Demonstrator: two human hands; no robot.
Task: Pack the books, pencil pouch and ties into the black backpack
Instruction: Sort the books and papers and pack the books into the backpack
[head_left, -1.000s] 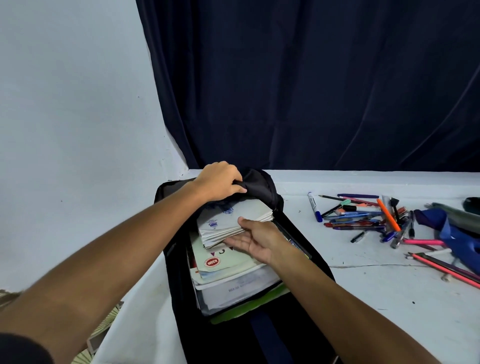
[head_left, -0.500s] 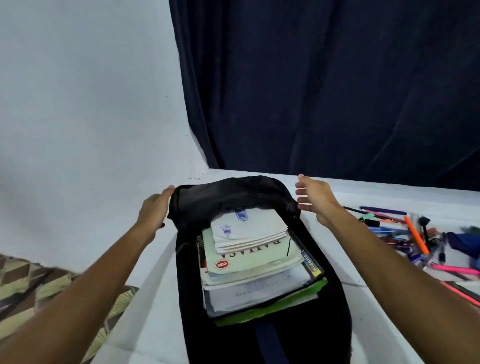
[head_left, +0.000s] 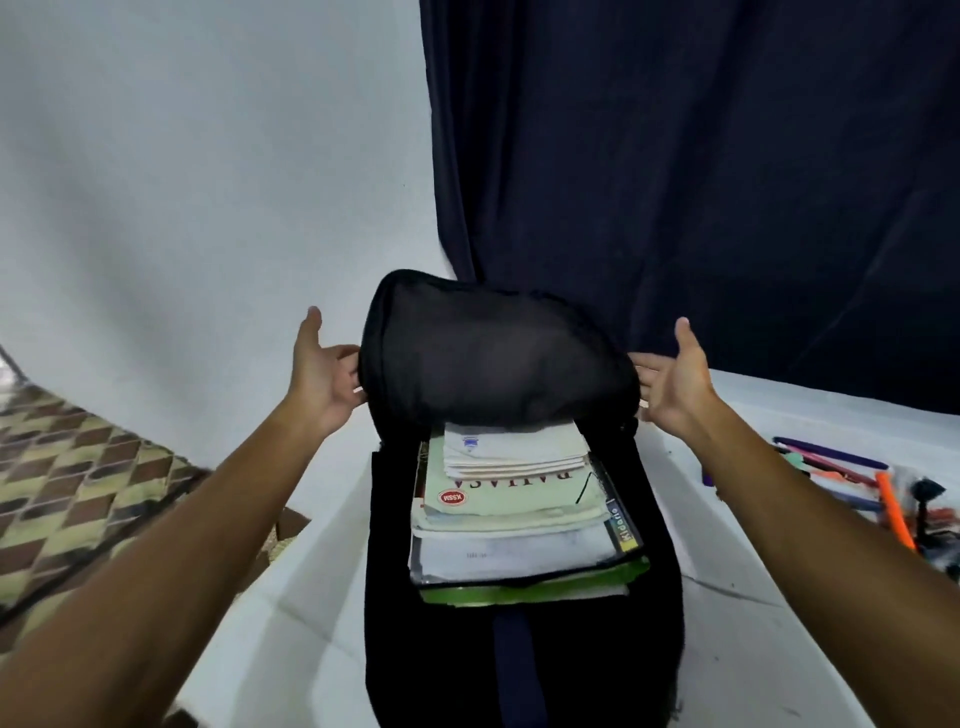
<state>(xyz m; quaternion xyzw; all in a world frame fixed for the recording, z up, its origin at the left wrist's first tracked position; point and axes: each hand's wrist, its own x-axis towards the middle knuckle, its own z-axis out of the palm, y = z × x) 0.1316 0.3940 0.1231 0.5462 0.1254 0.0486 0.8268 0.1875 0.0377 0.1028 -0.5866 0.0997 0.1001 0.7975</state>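
The black backpack lies open on the white table, its top flap raised toward the curtain. A stack of books sits in the main compartment: small white notebooks on top, then a pale green book, then a clear folder and a green one. My left hand is at the flap's left side, thumb up, fingertips touching the fabric. My right hand mirrors it on the right side, fingers reaching to the flap's edge. Neither hand holds anything else.
Several loose pens and markers lie on the white table to the right of the bag. A dark blue curtain hangs behind. A patterned floor mat lies below the table's left edge.
My right hand left the top notebooks and my left let go of the flap; both moved out to the flap's sides. The flap now stands higher and the view has shifted left.
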